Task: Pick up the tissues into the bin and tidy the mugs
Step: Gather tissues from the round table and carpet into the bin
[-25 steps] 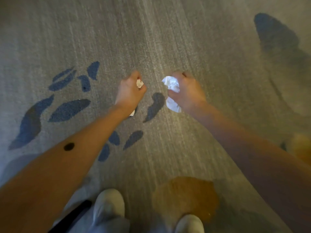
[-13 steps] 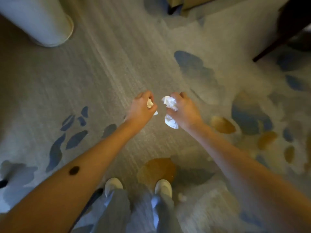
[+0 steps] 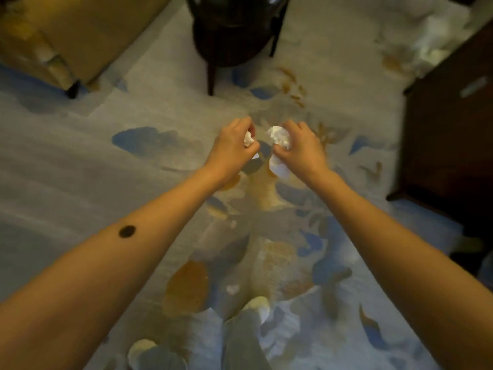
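The person is standing on a patterned carpet (image 3: 80, 182) and is holding both arms forward, so the two hands are hovering near the centre of the view, close together but not touching. The left hand (image 3: 230, 148) is lying just at 9 o'clock from the centre. Its fingers (image 3: 240, 125) are curling tightly around a small tissue (image 3: 248, 139), and only a little white is showing between thumb and fingers. The right hand (image 3: 302, 150) is lying just at 3 o'clock from the left one. Its fingers (image 3: 292, 127) are gripping a big tissue (image 3: 279, 137), which is crumpled and is hanging with a loose end below the thumb. Both tissues are being held in the air above the carpet. At 12 o'clock a dark chair (image 3: 232, 30) is standing, at 10 o'clock a tan sofa (image 3: 80, 30), and at 3 o'clock a dark cabinet (image 3: 453, 129). At 6 o'clock a light shoe (image 3: 257, 307) is showing under a grey trouser leg. Just at 11 o'clock from this shoe a white scrap (image 3: 232, 289) is lying on the carpet; I cannot tell what it is.
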`<state>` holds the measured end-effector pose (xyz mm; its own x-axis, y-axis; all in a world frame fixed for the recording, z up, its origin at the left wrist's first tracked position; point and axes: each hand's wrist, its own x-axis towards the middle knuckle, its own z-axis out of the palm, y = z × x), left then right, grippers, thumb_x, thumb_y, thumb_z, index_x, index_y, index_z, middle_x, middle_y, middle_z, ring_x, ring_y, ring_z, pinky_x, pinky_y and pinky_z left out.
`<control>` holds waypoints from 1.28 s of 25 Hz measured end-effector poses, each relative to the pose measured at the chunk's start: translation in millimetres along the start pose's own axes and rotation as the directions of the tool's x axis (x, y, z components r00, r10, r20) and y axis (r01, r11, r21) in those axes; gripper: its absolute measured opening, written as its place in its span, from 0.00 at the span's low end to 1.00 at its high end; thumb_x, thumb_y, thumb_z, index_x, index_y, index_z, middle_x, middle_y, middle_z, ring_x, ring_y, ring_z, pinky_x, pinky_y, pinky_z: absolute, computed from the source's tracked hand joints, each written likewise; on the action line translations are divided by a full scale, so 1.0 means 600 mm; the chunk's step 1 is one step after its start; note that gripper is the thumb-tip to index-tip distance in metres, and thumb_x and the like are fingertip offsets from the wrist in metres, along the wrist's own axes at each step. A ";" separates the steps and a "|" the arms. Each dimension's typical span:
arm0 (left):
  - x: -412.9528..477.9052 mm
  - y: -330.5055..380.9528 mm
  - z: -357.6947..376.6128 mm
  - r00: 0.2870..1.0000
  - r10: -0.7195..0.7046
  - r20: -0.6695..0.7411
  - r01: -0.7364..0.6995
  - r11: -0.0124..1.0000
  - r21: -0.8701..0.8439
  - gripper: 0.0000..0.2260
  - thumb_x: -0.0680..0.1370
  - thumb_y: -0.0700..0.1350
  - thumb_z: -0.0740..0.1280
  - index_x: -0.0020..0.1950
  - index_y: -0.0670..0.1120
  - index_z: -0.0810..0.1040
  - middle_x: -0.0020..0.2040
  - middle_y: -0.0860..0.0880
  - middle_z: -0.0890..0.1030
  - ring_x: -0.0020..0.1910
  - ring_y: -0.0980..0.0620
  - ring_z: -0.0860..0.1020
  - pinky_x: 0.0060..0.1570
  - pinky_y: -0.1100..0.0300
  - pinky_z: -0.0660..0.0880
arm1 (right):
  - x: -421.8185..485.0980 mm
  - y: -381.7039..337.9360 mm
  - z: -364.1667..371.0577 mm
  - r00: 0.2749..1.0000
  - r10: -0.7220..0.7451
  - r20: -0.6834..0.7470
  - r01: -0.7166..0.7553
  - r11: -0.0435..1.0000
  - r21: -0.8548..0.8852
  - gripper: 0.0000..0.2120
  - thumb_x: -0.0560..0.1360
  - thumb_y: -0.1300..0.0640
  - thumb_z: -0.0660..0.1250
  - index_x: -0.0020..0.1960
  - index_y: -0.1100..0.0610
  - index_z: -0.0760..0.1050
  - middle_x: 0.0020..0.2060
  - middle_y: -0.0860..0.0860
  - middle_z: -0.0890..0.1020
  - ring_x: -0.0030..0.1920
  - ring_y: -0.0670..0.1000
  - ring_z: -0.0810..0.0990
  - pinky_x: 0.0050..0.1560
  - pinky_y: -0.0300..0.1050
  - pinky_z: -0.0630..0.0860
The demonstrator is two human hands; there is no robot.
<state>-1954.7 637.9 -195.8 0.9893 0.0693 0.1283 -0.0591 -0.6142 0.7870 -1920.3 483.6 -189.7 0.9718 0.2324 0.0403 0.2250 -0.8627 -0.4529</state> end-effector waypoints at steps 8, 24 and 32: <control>0.081 0.394 0.339 0.909 0.282 0.306 -0.273 0.959 -0.072 0.05 0.71 0.38 0.64 0.45 0.39 0.73 0.45 0.36 0.76 0.43 0.40 0.74 0.39 0.54 0.66 | -0.137 0.410 -0.371 0.912 0.351 -0.213 -0.376 0.923 -0.087 0.13 0.73 0.55 0.64 0.54 0.61 0.72 0.51 0.62 0.74 0.48 0.65 0.75 0.41 0.49 0.67; 0.176 0.978 1.071 0.325 0.647 0.690 -0.599 0.705 -0.379 0.03 0.73 0.42 0.64 0.43 0.47 0.70 0.42 0.48 0.73 0.40 0.47 0.73 0.38 0.56 0.67 | -0.365 1.075 -0.716 0.413 0.818 -0.400 -0.853 0.501 0.145 0.17 0.75 0.53 0.63 0.61 0.58 0.68 0.55 0.60 0.74 0.53 0.62 0.75 0.46 0.48 0.70; 0.124 1.161 1.425 0.090 0.636 0.767 -0.634 0.630 -0.448 0.02 0.73 0.41 0.64 0.45 0.44 0.72 0.42 0.48 0.71 0.41 0.51 0.69 0.40 0.58 0.63 | -0.510 1.403 -0.794 0.113 0.931 -0.346 -0.938 0.215 0.271 0.18 0.76 0.51 0.62 0.62 0.59 0.67 0.59 0.60 0.73 0.54 0.63 0.76 0.49 0.50 0.72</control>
<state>-1808.1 -456.9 -154.0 0.1534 -0.9869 0.0493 -0.7243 -0.0783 0.6850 -1994.4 -527.9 -158.8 0.3441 -0.9326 -0.1088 -0.8825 -0.2817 -0.3767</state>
